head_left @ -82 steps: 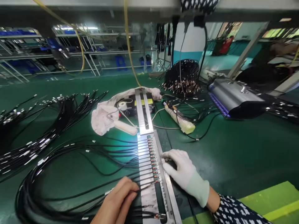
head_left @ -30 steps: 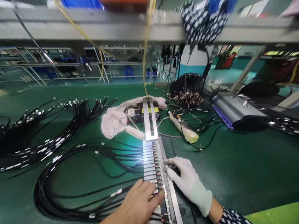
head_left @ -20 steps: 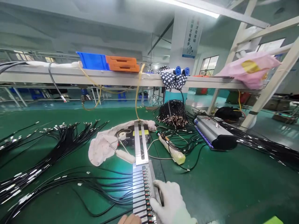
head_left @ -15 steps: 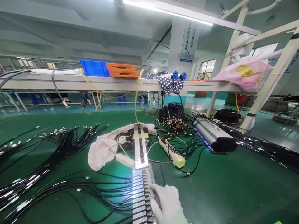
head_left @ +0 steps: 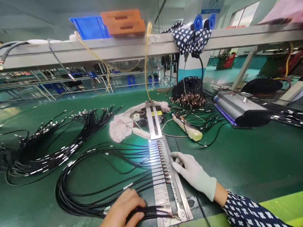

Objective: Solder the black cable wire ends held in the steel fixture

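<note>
My bare left hand (head_left: 126,206) is closed on several black cables (head_left: 149,212) at the bottom of the head view. Their stripped ends lie over the near end of a long slotted metal fixture (head_left: 178,192). My right hand (head_left: 193,171), in a white glove, rests at the fixture's right edge, thumb and forefinger apart and nothing visible between them. Farther up the fixture, a row of black cables (head_left: 139,164) sits side by side in the slots, metal connectors (head_left: 163,157) to the right. A bright light falls on the slots near the top.
Behind the fixture stand a black box (head_left: 142,119), a pink cloth (head_left: 119,127) and a yellow-ended wrapped tool (head_left: 189,129). Cable bundles (head_left: 87,126) spread on the left. A silver lamp housing (head_left: 239,107) lies at right. A shelf beam (head_left: 94,52) crosses above the green table.
The view has tipped downward. My left hand has come into view with cables in it. My right hand has loosened from the fixture's edge, its thumb and forefinger now apart.
</note>
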Demonstrator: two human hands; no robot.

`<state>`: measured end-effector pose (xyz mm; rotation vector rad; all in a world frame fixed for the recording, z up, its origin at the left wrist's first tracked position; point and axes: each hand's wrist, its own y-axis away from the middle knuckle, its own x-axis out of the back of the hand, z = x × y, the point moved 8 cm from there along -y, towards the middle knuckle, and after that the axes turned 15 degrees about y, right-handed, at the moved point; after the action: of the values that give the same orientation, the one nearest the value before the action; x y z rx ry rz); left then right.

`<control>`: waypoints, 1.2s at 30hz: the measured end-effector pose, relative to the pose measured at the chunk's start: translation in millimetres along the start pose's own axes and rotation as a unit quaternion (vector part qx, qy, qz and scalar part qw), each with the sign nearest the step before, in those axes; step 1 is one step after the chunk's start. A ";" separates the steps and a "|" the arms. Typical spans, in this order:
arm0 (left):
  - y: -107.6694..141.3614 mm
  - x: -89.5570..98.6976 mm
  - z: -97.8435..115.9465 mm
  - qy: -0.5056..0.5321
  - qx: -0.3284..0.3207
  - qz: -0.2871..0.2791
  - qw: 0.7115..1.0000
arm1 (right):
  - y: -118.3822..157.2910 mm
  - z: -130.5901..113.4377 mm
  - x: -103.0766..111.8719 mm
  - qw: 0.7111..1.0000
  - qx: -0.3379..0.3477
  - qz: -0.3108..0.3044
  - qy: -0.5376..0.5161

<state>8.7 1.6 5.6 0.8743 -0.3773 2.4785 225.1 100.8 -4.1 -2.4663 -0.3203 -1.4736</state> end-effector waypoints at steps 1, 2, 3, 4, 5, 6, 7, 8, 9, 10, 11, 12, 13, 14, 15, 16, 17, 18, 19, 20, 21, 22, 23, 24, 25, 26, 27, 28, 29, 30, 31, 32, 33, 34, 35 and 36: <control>-3.7 0.0 -0.1 -0.002 0.006 0.005 1.000 | 0.8 1.6 0.6 1.000 -0.003 0.002 -0.008; -7.6 -1.2 -0.1 -0.007 0.010 0.006 1.000 | 1.3 2.6 0.9 1.000 -0.007 0.004 -0.014; -11.6 -3.5 -0.2 -0.011 0.013 0.004 1.000 | 1.5 3.1 0.7 1.000 -0.009 0.006 -0.018; -15.2 -6.4 -0.3 -0.012 0.014 -0.003 1.000 | 1.5 3.3 0.3 1.000 -0.011 0.008 -0.021; -18.2 -9.5 -0.1 -0.011 0.014 -0.013 1.000 | 1.3 3.4 -0.2 1.000 -0.012 0.009 -0.024; -20.6 -12.2 0.2 -0.009 0.013 -0.024 1.000 | 1.1 3.4 -0.7 1.000 -0.013 0.010 -0.027; -22.3 -14.0 0.7 -0.005 0.013 -0.035 0.999 | 0.8 3.7 -1.0 0.999 -0.013 0.010 -0.028; -23.4 -15.1 1.0 -0.001 0.016 -0.045 0.999 | 0.7 4.0 -1.2 0.999 -0.014 0.011 -0.029; -24.0 -15.7 1.4 0.004 0.020 -0.056 0.998 | 0.6 4.3 -1.1 0.999 -0.015 0.013 -0.029; -24.3 -15.9 2.0 0.007 0.024 -0.065 0.998 | 0.5 4.4 -1.1 0.999 -0.013 0.014 -0.029; -24.6 -15.5 2.9 0.008 0.028 -0.071 0.997 | 0.5 4.4 -0.9 0.999 -0.012 0.014 -0.029; -24.9 -15.0 4.1 0.008 0.030 -0.073 0.997 | 0.5 4.3 -0.7 0.999 -0.010 0.015 -0.028; -25.5 -14.3 5.4 0.011 0.030 -0.071 0.997 | 0.6 4.1 -0.4 0.999 -0.008 0.015 -0.027; -26.3 -13.1 6.6 0.016 0.029 -0.062 0.998 | 0.6 4.0 -0.1 0.999 -0.007 0.015 -0.027; -27.4 -11.4 7.1 0.024 0.029 -0.047 0.998 | 0.5 3.9 0.1 1.000 -0.006 0.015 -0.026; -28.6 -9.4 6.7 0.036 0.030 -0.028 0.999 | 0.4 3.8 0.3 1.000 -0.006 0.016 -0.026; -29.7 -7.9 5.7 0.048 0.033 -0.010 0.998 | 0.3 3.6 0.5 1.000 -0.005 0.016 -0.025; -30.9 -6.8 4.5 0.060 0.033 0.006 0.998 | 0.1 3.5 0.5 1.000 -0.004 0.015 -0.025; -31.9 -6.1 3.5 0.067 0.031 0.020 0.997 | -0.1 3.3 0.4 1.000 -0.003 0.015 -0.024; -33.0 -5.9 3.0 0.069 0.024 0.030 0.997 | -0.3 3.1 0.3 1.000 -0.002 0.015 -0.023; -34.0 -6.8 3.4 0.064 0.014 0.031 0.997 | -0.5 3.0 0.2 1.000 -0.002 0.014 -0.023; -35.1 -8.5 4.7 0.055 0.000 0.026 0.998 | -0.7 3.1 0.1 1.000 -0.002 0.014 -0.022; -36.0 -11.2 6.3 0.042 -0.013 0.012 0.999 | -0.8 3.1 0.1 1.000 -0.002 0.014 -0.021; -36.7 -14.4 7.9 0.026 -0.024 -0.006 0.999 | -1.0 3.3 -0.1 1.000 -0.003 0.014 -0.020; -37.2 -17.4 9.2 0.010 -0.032 -0.025 0.999 | -1.1 3.5 -0.2 1.000 -0.004 0.013 -0.019; -37.5 -19.9 10.3 -0.006 -0.037 -0.043 0.998 | -1.2 3.7 -0.3 1.000 -0.006 0.013 -0.019; -37.7 -21.5 11.0 -0.023 -0.039 -0.056 0.997 | -1.2 3.8 -0.4 1.000 -0.007 0.013 -0.018; -37.9 -21.8 11.7 -0.042 -0.042 -0.062 0.996 | -1.3 3.8 -0.5 1.000 -0.007 0.012 -0.018; -38.1 -21.3 12.9 -0.062 -0.047 -0.063 0.995 | -1.3 3.8 -0.5 1.000 -0.007 0.011 -0.019; -38.1 -20.6 14.3 -0.084 -0.056 -0.061 0.993 | -1.4 3.7 -0.4 1.000 -0.007 0.010 -0.019; -38.1 -19.8 15.8 -0.105 -0.065 -0.057 0.991 | -1.4 3.5 -0.3 1.000 -0.007 0.010 -0.019; -37.9 -19.1 17.3 -0.124 -0.076 -0.053 0.988 | -1.5 3.5 -0.1 1.000 -0.007 0.010 -0.020; -37.6 -18.5 18.7 -0.141 -0.087 -0.049 0.985 | -1.5 3.4 0.1 1.000 -0.007 0.009 -0.020; -37.2 -18.4 19.8 -0.152 -0.096 -0.046 0.983 | -1.5 3.4 0.3 1.000 -0.008 0.009 -0.020; -36.7 -18.6 20.2 -0.160 -0.103 -0.045 0.981 | -1.6 3.4 0.3 1.000 -0.008 0.009 -0.020; -36.2 -19.0 20.4 -0.163 -0.108 -0.045 0.980 | -1.7 3.3 0.2 1.000 -0.008 0.009 -0.020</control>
<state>51.0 17.4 12.2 1.1775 -0.6889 2.1620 227.4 103.5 -5.2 -2.5073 -0.2951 -1.4276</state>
